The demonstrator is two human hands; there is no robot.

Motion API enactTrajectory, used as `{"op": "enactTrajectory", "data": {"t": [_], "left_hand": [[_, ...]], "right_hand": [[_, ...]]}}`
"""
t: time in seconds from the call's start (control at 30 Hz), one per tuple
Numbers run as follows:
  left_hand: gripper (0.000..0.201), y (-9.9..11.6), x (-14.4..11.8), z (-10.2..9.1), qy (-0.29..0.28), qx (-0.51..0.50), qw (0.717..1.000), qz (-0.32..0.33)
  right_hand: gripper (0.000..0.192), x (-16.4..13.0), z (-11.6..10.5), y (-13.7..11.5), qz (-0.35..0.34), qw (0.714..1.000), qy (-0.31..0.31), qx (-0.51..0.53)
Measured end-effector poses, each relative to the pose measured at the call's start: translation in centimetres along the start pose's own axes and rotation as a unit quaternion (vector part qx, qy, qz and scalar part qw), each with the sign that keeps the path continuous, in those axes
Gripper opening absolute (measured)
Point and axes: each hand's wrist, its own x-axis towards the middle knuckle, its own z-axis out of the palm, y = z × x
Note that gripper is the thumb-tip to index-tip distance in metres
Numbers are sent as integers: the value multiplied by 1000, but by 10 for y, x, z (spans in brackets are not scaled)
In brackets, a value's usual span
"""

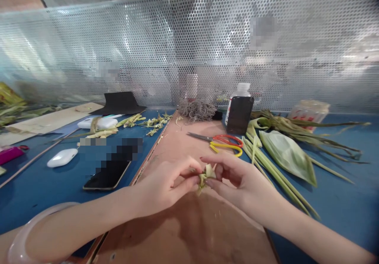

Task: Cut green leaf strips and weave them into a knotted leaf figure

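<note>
1. Head view, centre. Folded leaf piece (pixel 205 176), a small pale-green knot of plaited strip, sits above the brown board (pixel 189 224) in the middle of the counter (pixel 340 201), pinched between both hands. The left hand (pixel 166 187) closes its grip on the piece's left side with thumb and forefinger; the right hand (pixel 237 179) closes its grip on the right side in the same way.

2. Handling, as a judgement. The piece looks very light and thin, pliant yet springy, so a loose fold may open if released. Fingertip hold at the folded edges seems best; hard squeezing could crease or split the strip.

3. Head view, right. Red-and-yellow scissors (pixel 220 141) lie just beyond the hands, blades pointing left. A dark phone (pixel 239 115) leans against a white-capped bottle (pixel 241 90). Long green leaf stalks (pixel 275 169) and a broad leaf (pixel 288 153) lie near the right forearm and could be brushed by it.

4. Head view, left. A second phone (pixel 107 176) lies flat on the blue surface, with a white case (pixel 62 158) beyond it and leaf scraps (pixel 154 124) farther back. A bangle (pixel 26 232) circles the left wrist.

5. Head view, back. A perforated metal screen (pixel 189 47) closes off the counter.
</note>
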Motion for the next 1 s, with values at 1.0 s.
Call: {"op": "enactTrajectory", "data": {"t": [1.0], "left_hand": [[10,-2,4,1,13,-89,992,-93]], "right_hand": [[30,3,-2,-7,10,998,-65,5]]}}
